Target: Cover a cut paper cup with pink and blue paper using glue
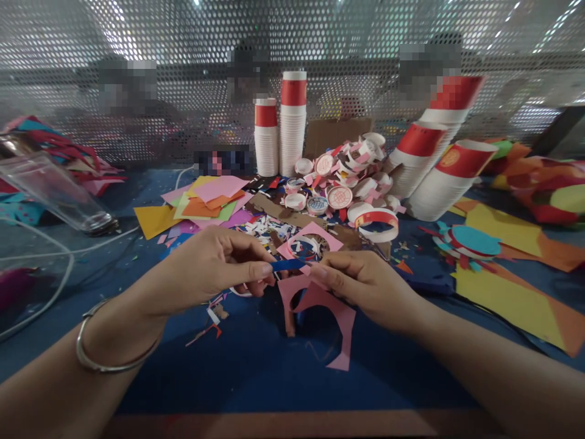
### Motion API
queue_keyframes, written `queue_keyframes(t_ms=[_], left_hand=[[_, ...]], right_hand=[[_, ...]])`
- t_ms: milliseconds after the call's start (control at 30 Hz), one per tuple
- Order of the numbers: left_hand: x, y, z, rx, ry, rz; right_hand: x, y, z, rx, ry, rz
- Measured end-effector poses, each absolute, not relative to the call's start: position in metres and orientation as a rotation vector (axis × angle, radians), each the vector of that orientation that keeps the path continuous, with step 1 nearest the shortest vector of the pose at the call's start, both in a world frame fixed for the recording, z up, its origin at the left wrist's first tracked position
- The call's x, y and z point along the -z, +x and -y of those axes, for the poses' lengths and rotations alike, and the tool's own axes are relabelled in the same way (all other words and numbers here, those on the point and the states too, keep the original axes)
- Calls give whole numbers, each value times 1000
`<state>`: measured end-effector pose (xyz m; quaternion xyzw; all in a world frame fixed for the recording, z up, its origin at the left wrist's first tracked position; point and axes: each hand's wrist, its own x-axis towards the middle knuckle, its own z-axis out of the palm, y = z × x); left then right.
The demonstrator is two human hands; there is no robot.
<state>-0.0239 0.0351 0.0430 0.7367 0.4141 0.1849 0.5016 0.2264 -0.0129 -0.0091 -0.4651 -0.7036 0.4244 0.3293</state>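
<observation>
A narrow blue paper strip (pixel 287 264) stretches between my hands over the dark blue table (pixel 228 378). My left hand (pixel 223 262) pinches its left end between thumb and fingers. At the other end, the thumb and fingers of my right hand (pixel 351 277) are closed on it. Pink paper with rounded cut-outs (pixel 333 303) is just below my right fingers; I cannot tell whether they touch it. Behind the strip lies another pink piece (pixel 326 238) with a round hole. A white and red paper cup ring (pixel 388 233) stands behind my right hand.
Stacked paper cups (pixel 292 134) rise at the back, and more stacks (pixel 423 164) lean at right. Between them is a heap of cut cup bottoms (pixel 340 196). Coloured paper (pixel 155 222) lies left, yellow sheets (pixel 498 292) right. A clear bottle (pixel 59 189) and white cable (pixel 70 268) are at left.
</observation>
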Motion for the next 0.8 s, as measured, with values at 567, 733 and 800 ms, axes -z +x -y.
queue_keyframes(t_ms=[567,733,800], left_hand=[[-38,-7,-24,-513,1811,-1036],[-36,-4,-23,-512,1687,-1001],[-34,-6,-25,-515,1654,-990]], right_hand=[[9,220,19,-1307,-1100,1557],[11,218,22,-1309,-1057,1570],[11,218,23,-1317,-1049,1554]])
